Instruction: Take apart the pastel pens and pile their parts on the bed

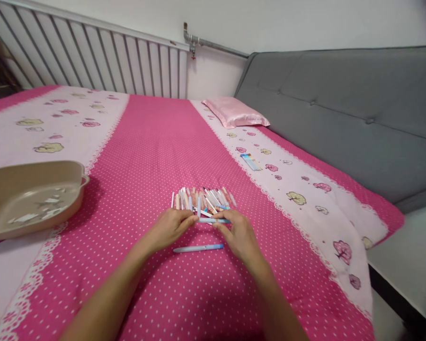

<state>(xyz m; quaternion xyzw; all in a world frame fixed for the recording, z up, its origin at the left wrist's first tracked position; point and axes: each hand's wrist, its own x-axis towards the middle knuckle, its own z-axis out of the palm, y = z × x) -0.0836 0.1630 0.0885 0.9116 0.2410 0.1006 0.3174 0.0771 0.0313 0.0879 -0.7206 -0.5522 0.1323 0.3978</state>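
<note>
My right hand (pixel 239 232) grips a light blue pen (pixel 208 220) by its right end, between thumb and fingers. At the pen's left end, the thumb and index finger of my left hand (pixel 172 227) are pinched together. The pen lies level between both hands, just in front of a loose pile of pens (pixel 184 196) in white, pink, cream and pale blue. Part of that pile is hidden behind my fingers. Nearer to me, a single pale pen with a blue end (pixel 199 248) rests crosswise on the pink dotted bedspread (pixel 156 142).
To the left stands a beige plastic basin (pixel 31 175) with several small pale pieces in it. A row of blue-topped pens (pixel 251 162) lies on the right, on the printed strip. Farther back are a pink pillow (pixel 236 112), a grey headboard (pixel 341 104) and a white radiator (pixel 102 57).
</note>
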